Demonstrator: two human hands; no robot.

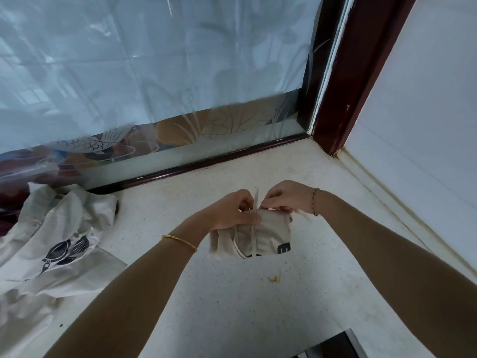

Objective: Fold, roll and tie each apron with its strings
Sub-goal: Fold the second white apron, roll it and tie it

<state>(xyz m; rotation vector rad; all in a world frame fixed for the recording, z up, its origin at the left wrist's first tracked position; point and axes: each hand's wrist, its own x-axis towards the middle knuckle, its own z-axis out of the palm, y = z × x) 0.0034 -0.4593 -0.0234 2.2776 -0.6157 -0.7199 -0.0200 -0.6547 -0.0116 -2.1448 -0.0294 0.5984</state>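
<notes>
A beige apron rolled into a small bundle (268,236) is held just above the speckled counter (232,293), with a black print showing at its lower right corner. A thin beige string (254,236) runs down across the roll and one end sticks up between my hands. My left hand (232,210) grips the roll's upper left and pinches the string. My right hand (286,197) pinches the string at the roll's top edge. More loose cloth hangs from the roll's left side.
A pile of unfolded beige aprons (51,244) with a black print lies at the left of the counter. A frosted glass window with a dark red frame (206,164) runs behind. A white wall (426,125) closes the right side. A dark object (335,344) sits at the bottom edge.
</notes>
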